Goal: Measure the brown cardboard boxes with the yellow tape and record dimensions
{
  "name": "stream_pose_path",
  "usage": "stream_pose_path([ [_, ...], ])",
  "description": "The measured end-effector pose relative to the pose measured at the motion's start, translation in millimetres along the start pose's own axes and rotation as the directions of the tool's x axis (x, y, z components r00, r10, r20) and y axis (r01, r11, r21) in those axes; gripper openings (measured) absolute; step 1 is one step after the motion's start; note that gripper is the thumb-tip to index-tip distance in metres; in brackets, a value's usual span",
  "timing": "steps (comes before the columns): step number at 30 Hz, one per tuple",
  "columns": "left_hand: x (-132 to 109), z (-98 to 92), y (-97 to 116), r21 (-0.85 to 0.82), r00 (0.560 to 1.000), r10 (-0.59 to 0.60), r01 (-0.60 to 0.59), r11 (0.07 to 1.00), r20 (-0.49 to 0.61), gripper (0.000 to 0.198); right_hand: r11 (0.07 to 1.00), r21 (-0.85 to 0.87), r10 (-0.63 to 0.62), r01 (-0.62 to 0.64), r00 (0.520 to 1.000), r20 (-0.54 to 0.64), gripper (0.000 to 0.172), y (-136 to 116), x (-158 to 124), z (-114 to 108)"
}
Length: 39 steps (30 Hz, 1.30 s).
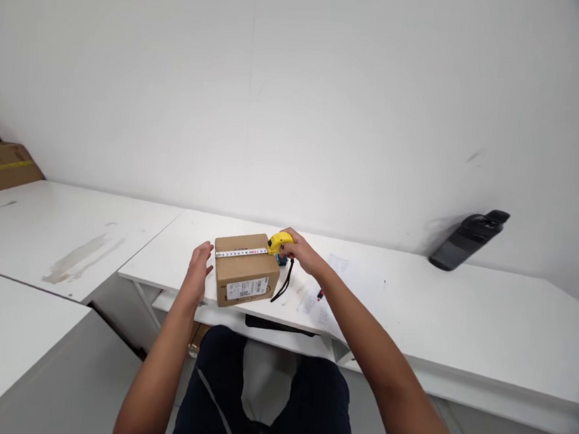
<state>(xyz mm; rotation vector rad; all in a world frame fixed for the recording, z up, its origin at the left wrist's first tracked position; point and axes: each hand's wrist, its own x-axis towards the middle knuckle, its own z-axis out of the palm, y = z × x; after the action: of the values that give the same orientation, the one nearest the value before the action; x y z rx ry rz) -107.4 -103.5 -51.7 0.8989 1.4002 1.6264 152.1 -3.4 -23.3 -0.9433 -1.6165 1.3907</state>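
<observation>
A brown cardboard box (248,267) with a white label (246,288) on its front sits at the front edge of the white desk. Across its top lies the white blade (241,252) of a tape measure, pulled out from left to right. My right hand (297,250) grips the yellow tape measure case (280,242) at the box's right edge. A black wrist strap (284,287) hangs from the case. At the box's left side my left hand (199,270) is held open, fingers apart, close beside the blade's end. Whether it touches the box I cannot tell.
Papers (332,307) and a small dark pen-like item (320,295) lie right of the box. A black bottle (468,239) stands near the wall at the right. More cardboard boxes (2,168) stand far left. Under the desktop is a shelf (226,318).
</observation>
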Motion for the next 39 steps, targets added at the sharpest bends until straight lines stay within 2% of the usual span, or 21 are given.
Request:
stream_pose_path([
  [6, 19.7, 10.2, -8.9, -0.015, 0.992, -0.037, 0.039, 0.999, 0.124, 0.051, 0.995, -0.087, -0.037, 0.040, 0.999, 0.030, 0.032, -5.0, 3.1, 1.4],
  [10, 18.3, 16.5, -10.6, -0.117, 0.972, -0.079, 0.107, 0.987, 0.221, 0.064, 0.993, -0.054, -0.100, 0.103, 0.994, 0.048, 0.037, -0.7, -2.0, -2.9],
  [13, 13.1, 15.4, -3.9, -0.046, 0.955, -0.152, 0.168, 0.985, 0.253, 0.071, 0.994, -0.018, -0.109, 0.110, 0.993, 0.036, 0.045, 1.7, -3.0, -1.5],
  [18, 12.1, 10.9, 5.2, 0.068, 0.960, -0.182, 0.171, 0.983, 0.214, 0.070, 0.995, -0.060, -0.090, 0.083, 0.987, -0.130, 0.041, 5.4, 4.0, 6.8],
  [23, 19.1, 9.3, 5.0, 0.146, 0.972, -0.160, 0.136, 0.980, 0.173, 0.057, 0.990, -0.127, -0.081, 0.064, 0.988, -0.129, 0.038, 9.9, 10.4, 1.3],
  [30, 16.5, 11.7, 3.4, 0.110, 0.968, -0.162, 0.142, 0.984, 0.193, 0.059, 0.992, -0.111, -0.075, 0.057, 0.984, -0.162, 0.034, 20.6, 9.5, -12.5],
  [39, 17.2, 17.4, -0.2, 0.052, 0.964, -0.197, 0.191, 0.980, 0.176, 0.063, 0.990, -0.140, -0.053, 0.031, 0.986, -0.159, 0.039, 12.1, 5.4, -7.5],
])
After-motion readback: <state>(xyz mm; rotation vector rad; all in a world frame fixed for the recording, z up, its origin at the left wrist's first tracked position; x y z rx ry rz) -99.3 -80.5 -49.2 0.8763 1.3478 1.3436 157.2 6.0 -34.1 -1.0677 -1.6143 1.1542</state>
